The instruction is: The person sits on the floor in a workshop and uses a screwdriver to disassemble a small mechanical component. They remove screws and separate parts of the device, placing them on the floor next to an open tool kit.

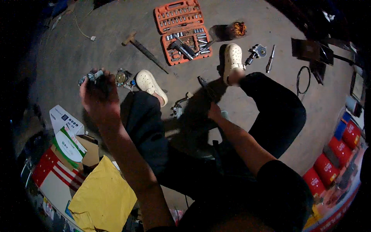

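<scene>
Currently, the left hand has its grip clamped around a grey metal part, left of the left clog; the right hand's grip, shadowed, cannot be determined. Advisable: steady the part, angling it toward light.

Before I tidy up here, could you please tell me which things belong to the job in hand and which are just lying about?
Seem to belong:
grey part held in the left hand
dark object near the right hand (grip unclear)
open orange tool case

Seem just lying about:
yellow package
green-and-white box
</scene>
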The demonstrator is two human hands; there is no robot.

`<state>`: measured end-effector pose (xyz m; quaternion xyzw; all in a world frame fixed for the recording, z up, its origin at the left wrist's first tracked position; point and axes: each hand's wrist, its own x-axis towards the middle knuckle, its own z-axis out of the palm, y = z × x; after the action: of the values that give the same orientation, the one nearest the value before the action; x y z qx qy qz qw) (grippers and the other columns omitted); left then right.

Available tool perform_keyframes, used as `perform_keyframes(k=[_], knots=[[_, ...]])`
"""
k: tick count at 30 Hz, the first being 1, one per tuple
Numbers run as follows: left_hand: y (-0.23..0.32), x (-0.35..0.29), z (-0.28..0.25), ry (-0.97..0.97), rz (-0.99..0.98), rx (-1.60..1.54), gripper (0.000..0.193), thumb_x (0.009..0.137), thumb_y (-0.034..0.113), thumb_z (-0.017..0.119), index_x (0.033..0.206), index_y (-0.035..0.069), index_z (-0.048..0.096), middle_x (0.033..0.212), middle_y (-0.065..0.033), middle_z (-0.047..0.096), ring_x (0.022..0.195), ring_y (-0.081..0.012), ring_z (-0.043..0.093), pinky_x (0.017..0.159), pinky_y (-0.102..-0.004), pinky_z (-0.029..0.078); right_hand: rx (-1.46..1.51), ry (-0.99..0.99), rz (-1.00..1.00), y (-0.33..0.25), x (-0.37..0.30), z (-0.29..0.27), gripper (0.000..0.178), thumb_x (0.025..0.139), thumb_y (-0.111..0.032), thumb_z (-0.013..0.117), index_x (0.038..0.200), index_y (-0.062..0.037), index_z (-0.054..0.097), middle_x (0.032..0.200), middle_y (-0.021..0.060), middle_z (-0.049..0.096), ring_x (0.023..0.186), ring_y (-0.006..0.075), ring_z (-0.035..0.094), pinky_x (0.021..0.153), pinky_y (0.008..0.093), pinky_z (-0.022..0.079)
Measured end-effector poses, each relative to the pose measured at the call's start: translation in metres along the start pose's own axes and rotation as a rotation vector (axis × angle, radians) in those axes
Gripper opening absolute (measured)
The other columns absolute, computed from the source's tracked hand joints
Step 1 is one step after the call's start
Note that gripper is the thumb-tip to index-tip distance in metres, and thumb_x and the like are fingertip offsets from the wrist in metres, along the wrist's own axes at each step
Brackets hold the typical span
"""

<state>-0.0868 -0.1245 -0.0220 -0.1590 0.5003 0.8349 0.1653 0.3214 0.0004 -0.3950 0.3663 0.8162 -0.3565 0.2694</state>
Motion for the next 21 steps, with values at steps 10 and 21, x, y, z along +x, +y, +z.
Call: perform_keyframes(k=[10, 21], knots=[[-0.008, 0.014, -0.015, -0.21, 0.048, 0.078, 0.028, 0.086, 0.024, 0.05, 0.092, -0.003, 0.052, 0.085, -0.016, 0.054, 0.074, -0.0268, 0.051, 0.068, -0.0346, 0.043, 0.024, -0.053, -0.036, -0.031, -0.011, -0.027, 0.046, 0.081, -0.036, 0.059, 0.109, 0.001, 0.052, 0.101, 0.0239, 0.061, 0.095, 0.042, 0.057, 0.082, 0.0468, 0.048], [-0.026, -0.018, 0.014, 0.176, -0.122, -0.108, 0.026, 0.091, 0.027, 0.039, 0.085, 0.005, 0.049, 0.076, -0.0084, 0.053, 0.066, -0.0209, 0.048, 0.059, -0.0322, 0.043, -0.385, -0.215, -0.376, -0.239, -0.158, -0.294, 0.024, 0.08, -0.023, 0.058, 0.083, -0.0011, 0.067, 0.088, 0.0192, 0.065, 0.084, 0.0353, 0.064, 0.073, 0.0423, 0.052]])
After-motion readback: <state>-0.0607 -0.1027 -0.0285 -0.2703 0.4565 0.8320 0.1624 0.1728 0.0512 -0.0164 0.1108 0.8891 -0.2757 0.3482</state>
